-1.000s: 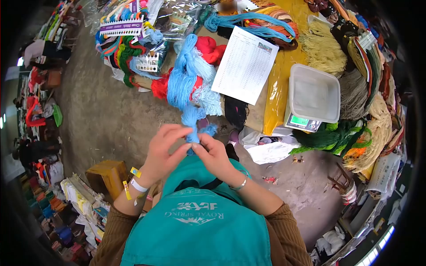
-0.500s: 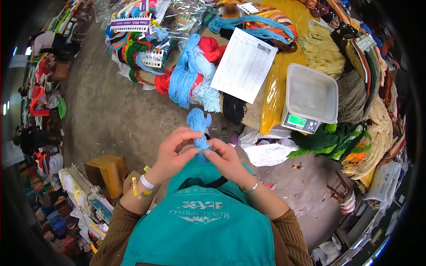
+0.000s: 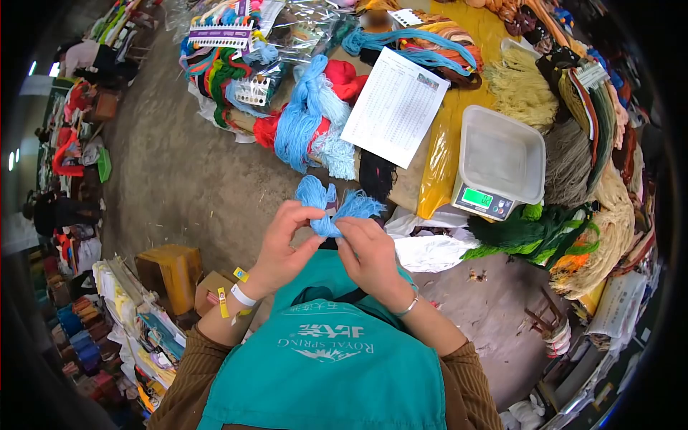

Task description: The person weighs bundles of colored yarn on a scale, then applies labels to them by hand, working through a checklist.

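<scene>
Between my hands, in front of the teal apron point(image 3: 322, 365), is a small bundle of light blue thread point(image 3: 314, 193). My left hand point(image 3: 287, 244) is closed on its left part, thumb and fingers pinching the strands. My right hand point(image 3: 369, 254) pinches the same bundle from the right, and loose ends fan out above its fingers. The bundle bends in the middle, where the fingers partly hide it. Beyond my hands, a larger hank of blue thread point(image 3: 304, 122) lies at the table edge, beside red thread point(image 3: 344, 80).
A printed sheet point(image 3: 395, 107) lies on the table, left of a scale with a clear plastic tray point(image 3: 502, 154) and lit display. Green thread point(image 3: 527, 233) and cream thread point(image 3: 602, 229) hang at the right. A cardboard box point(image 3: 170, 278) stands on the floor at left.
The blue thread bundle has gone from one upright twist to a bent shape, its ends now spread to the right. My right hand has turned and moved slightly up and right.
</scene>
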`<action>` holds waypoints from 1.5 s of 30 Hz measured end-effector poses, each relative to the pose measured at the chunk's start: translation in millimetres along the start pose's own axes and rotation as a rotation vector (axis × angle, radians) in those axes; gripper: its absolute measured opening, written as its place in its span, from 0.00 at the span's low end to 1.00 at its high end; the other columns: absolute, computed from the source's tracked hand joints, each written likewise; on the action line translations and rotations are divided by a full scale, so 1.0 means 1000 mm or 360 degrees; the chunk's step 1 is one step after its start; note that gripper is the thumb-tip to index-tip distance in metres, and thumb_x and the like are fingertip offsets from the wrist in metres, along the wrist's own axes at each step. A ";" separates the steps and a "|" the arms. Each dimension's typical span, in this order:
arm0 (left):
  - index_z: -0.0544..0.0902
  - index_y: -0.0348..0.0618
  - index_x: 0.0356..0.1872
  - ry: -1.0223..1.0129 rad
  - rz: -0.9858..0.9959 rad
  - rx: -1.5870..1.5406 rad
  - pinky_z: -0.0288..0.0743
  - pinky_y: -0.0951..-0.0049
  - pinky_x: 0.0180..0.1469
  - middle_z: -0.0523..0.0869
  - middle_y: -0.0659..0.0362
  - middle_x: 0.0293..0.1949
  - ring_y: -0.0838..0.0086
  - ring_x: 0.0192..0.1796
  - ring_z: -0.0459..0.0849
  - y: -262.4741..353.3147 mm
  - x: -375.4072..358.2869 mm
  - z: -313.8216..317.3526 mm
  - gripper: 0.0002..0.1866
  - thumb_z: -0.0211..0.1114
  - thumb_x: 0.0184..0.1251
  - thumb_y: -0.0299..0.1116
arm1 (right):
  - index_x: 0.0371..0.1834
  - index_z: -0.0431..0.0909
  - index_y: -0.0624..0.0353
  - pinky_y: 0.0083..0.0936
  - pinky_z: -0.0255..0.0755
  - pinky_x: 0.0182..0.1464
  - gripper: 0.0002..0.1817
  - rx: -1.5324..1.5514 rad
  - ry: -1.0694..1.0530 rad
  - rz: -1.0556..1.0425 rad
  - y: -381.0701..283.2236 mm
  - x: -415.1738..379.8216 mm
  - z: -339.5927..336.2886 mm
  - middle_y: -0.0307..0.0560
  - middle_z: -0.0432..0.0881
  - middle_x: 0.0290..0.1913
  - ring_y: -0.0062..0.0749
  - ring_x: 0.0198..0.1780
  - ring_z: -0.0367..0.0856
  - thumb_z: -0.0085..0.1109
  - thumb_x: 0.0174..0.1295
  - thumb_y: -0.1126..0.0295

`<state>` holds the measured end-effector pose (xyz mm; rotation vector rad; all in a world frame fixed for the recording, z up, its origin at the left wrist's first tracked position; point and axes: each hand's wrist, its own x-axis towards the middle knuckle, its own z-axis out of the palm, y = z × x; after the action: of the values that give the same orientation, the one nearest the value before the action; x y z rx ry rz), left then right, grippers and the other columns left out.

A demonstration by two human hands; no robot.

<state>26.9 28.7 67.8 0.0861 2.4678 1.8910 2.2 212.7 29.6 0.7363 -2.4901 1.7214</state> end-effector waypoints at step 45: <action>0.65 0.43 0.69 -0.0643 -0.0787 -0.0604 0.62 0.85 0.27 0.78 0.68 0.29 0.89 0.27 0.71 -0.018 0.043 0.007 0.27 0.58 0.69 0.26 | 0.35 0.74 0.60 0.17 0.42 0.15 0.10 0.2574 -0.0412 0.1691 0.059 -0.009 -0.031 0.28 0.56 0.14 0.14 0.13 0.49 0.46 0.68 0.66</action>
<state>-16.2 33.9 49.3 -0.1280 1.6537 1.8486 -19.8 259.8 -12.3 -0.7583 -0.8458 4.0120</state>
